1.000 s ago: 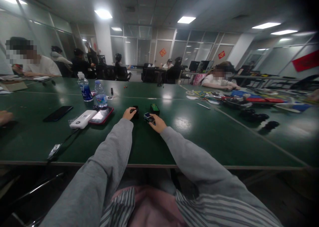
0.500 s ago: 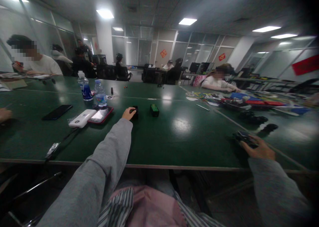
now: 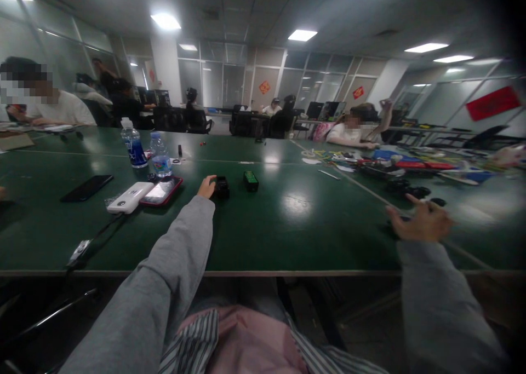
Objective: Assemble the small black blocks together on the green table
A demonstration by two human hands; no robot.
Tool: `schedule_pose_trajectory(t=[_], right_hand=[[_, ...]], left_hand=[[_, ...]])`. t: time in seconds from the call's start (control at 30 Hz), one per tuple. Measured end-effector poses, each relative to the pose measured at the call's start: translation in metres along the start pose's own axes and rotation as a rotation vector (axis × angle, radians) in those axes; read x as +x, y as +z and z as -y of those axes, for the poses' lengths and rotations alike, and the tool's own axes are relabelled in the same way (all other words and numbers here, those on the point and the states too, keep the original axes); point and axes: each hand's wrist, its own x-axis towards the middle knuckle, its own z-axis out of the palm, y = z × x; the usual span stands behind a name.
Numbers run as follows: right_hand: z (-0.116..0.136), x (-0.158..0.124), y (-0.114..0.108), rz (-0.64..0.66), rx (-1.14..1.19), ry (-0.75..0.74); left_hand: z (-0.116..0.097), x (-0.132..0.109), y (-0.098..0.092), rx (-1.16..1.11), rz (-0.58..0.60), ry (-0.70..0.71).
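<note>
My left hand [image 3: 206, 187] is open at the left side of a small black box-like part [image 3: 222, 188], its fingers touching or very near it. Just right of that part stands a black block with a green circuit board on top [image 3: 251, 182]. Far to the right, my right hand [image 3: 425, 220] is open with its fingers spread. A dark object [image 3: 396, 229] lies on the table beneath it, mostly covered by the hand, so its kind cannot be made out here. Several other black parts [image 3: 405, 189] sit just beyond that hand.
On the left of the green table [image 3: 296, 242] lie a black phone [image 3: 87, 188], a white power bank [image 3: 130, 197] and a red-edged phone [image 3: 161, 191]. Two bottles [image 3: 133, 144] stand behind them. Cables and tools [image 3: 411, 163] are heaped at the right; people sit around the room.
My left hand has released the black box-like part and drawn slightly left. My right hand has let go of the dark object and lifted, spreading its fingers. The view has shifted a little.
</note>
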Motion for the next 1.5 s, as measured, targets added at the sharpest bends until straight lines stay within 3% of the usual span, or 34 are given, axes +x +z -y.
schedule_pose_trajectory(t=[0.03, 0.13, 0.27, 0.33, 0.43, 0.57, 0.7, 0.83, 0.93, 1.03, 1.1, 1.17, 1.23, 1.3, 1.4, 1.5], right_hand=[[0.026, 0.010, 0.014, -0.161, -0.053, 0.034], [0.124, 0.026, 0.062, -0.185, 0.071, -0.173], [0.262, 0.009, 0.126, 0.066, 0.390, -0.458], [0.318, -0.009, 0.160, 0.228, 0.494, -0.541], [0.372, -0.030, 0.210, 0.388, 0.528, -0.543], [0.388, -0.039, 0.254, 0.452, 0.490, -0.461], [0.377, -0.036, 0.259, 0.381, 0.546, -0.468], [0.372, -0.033, 0.239, 0.308, 0.634, -0.478], [0.363, -0.035, 0.209, 0.473, 0.678, -0.557], [0.331, -0.036, 0.165, 0.637, 0.690, -0.654], [0.293, -0.032, 0.128, 0.666, 0.642, -0.632], [0.240, -0.023, 0.089, 0.599, 0.555, -0.477], [0.175, -0.012, 0.053, 0.418, 0.414, -0.218], [0.105, -0.003, 0.024, 0.147, 0.240, 0.054], [0.012, -0.002, 0.001, -0.082, 0.022, 0.322], [-0.046, -0.008, 0.001, -0.238, -0.063, 0.367]], left_hand=[[0.000, 0.001, 0.000, -0.026, 0.012, -0.028], [0.002, 0.001, -0.001, -0.054, 0.056, -0.091], [0.005, 0.001, 0.001, -0.070, 0.099, -0.081], [0.008, 0.002, 0.003, -0.094, 0.117, -0.033], [0.011, 0.003, 0.005, -0.107, 0.133, 0.052], [0.015, 0.005, 0.004, -0.072, 0.153, 0.050], [0.016, 0.008, 0.003, -0.076, 0.098, 0.045], [0.013, 0.010, 0.002, -0.123, 0.040, 0.020], [0.011, 0.008, 0.002, -0.129, 0.046, -0.001], [0.008, 0.004, 0.001, -0.107, 0.065, -0.007], [0.006, 0.001, 0.000, -0.101, 0.070, -0.015], [0.004, -0.001, -0.001, -0.096, 0.069, -0.025], [0.002, -0.003, -0.001, -0.089, 0.069, -0.030], [0.001, -0.004, -0.001, -0.079, 0.076, -0.030], [0.001, -0.004, -0.001, -0.063, 0.090, -0.022], [0.002, -0.002, 0.000, -0.050, 0.092, -0.009]])
